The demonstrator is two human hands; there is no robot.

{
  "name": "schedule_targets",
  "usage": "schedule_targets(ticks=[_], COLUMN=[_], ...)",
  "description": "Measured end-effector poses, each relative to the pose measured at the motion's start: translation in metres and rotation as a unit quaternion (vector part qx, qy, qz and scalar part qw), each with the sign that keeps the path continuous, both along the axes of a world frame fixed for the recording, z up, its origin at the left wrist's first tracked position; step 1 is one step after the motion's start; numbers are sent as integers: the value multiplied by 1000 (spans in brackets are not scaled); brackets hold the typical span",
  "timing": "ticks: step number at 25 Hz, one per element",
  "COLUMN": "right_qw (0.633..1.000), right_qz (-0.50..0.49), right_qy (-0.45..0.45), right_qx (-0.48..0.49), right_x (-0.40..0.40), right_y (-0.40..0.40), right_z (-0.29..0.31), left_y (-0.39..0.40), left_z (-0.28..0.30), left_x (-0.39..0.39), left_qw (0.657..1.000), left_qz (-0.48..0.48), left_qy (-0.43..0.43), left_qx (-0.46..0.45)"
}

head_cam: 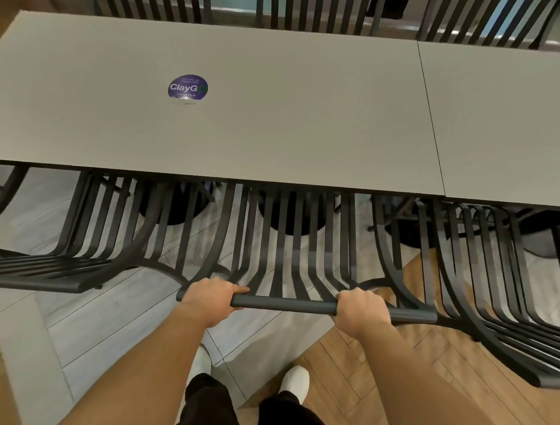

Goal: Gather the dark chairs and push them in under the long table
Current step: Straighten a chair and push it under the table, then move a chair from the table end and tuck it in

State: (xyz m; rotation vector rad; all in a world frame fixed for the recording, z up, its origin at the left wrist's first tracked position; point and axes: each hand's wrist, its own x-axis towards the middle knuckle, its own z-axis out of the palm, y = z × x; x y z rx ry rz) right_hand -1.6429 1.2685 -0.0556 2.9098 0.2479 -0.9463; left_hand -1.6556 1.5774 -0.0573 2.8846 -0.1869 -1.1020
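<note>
A dark slatted chair (286, 246) stands in front of me with its seat under the near edge of the long grey table (280, 111). My left hand (210, 295) grips the left part of its top rail (283, 303). My right hand (363, 307) grips the same rail further right. A second dark chair (77, 263) stands to the left and a third (500, 296) to the right, both partly under the table's edge. The backs of more dark chairs (295, 5) show along the far side.
A round purple sticker (188, 87) lies on the tabletop. A seam (430, 117) joins a second tabletop on the right. Black round table bases (172, 204) stand under the table. The floor behind me is grey tile and wood planks; my white shoes (295, 381) are below.
</note>
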Motion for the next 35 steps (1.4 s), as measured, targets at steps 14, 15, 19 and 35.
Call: schedule_targets(ticks=[14,15,19,35], right_qw=[999,999,989,916], right_qz=[-21,-26,-87,-364], right_qy=[27,37,78,-92], right_qx=[8,19,86,142], right_x=[4,4,0,-82], right_y=[-1,-1,-5,-179], right_z=[-8,-6,10,84], left_y=[8,9,10,-241], left_z=[-13,-14,0,76], left_x=[8,10,16,33], left_qw=[998,997,985,965], left_qz=[-2,7,43,-185], left_qy=[49,65,142,-48], left_qx=[-26,-34,-84,-177])
